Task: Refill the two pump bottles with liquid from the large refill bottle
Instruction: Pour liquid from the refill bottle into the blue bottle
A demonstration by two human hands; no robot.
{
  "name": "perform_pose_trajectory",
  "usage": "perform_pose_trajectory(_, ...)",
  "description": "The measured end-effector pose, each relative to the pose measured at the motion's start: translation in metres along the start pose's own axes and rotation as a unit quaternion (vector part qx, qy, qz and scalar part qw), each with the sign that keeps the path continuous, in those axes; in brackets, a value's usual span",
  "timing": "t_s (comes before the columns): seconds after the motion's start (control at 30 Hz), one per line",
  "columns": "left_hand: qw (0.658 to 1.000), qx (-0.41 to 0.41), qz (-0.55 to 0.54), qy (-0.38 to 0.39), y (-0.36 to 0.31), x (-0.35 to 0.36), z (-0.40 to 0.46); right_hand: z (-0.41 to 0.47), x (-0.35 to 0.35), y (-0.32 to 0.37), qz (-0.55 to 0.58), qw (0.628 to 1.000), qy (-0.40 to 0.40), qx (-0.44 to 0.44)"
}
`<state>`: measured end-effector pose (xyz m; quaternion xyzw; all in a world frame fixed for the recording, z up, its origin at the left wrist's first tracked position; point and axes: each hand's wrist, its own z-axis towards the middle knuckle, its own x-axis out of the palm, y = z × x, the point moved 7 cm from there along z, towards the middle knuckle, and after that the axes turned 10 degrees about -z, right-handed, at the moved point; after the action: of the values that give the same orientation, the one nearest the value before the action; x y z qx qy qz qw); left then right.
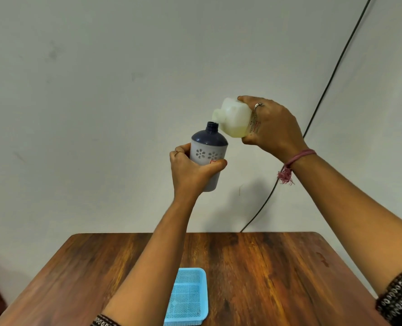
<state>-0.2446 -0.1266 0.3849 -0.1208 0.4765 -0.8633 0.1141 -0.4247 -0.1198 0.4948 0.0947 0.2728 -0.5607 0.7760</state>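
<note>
At frame centre, my left hand (190, 169) grips the uncapped grey floral plastic pump bottle with its navy shoulder (208, 149); my right hand (271, 128) clasps the tilted translucent white refill bottle (234, 120) just above it.

No legible text on either bottle.

Left hand (190, 171) grips a grey pump bottle (208, 152) with a dark blue shoulder, cap off, neck open, raised above the bench (277, 274) and roughly upright. Right hand (271, 127) holds the white refill bottle (234, 118) tipped on its side, spout just above and beside the open neck; yellowish liquid pools along its lower side. A blue mesh basket (187, 297) sits on the bench between the forearms.
</note>
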Motion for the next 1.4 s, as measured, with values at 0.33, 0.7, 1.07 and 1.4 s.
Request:
perform_pose_trajectory(0.33,1.000,-0.001,0.010,-0.006,0.0045,0.0006,-0.0011,0.0026,0.0003,0.0009,-0.028,0.999,-0.012,-0.025)
perform_pose_trajectory(0.7,1.000,-0.001,0.007,-0.006,0.0072,-0.0004,-0.0006,0.0058,0.0022,-0.0006,-0.044,0.998,-0.009,-0.041)
perform_pose_trajectory(1.07,1.000,-0.004,0.003,-0.003,0.0075,0.0003,-0.0017,0.0049,0.0023,-0.0008,-0.047,0.998,-0.011,-0.048)
perform_pose_trajectory(1.4,1.000,-0.003,0.000,-0.007,0.0086,-0.0002,-0.0026,0.0060,0.0026,0.0001,-0.053,0.997,-0.010,-0.052)
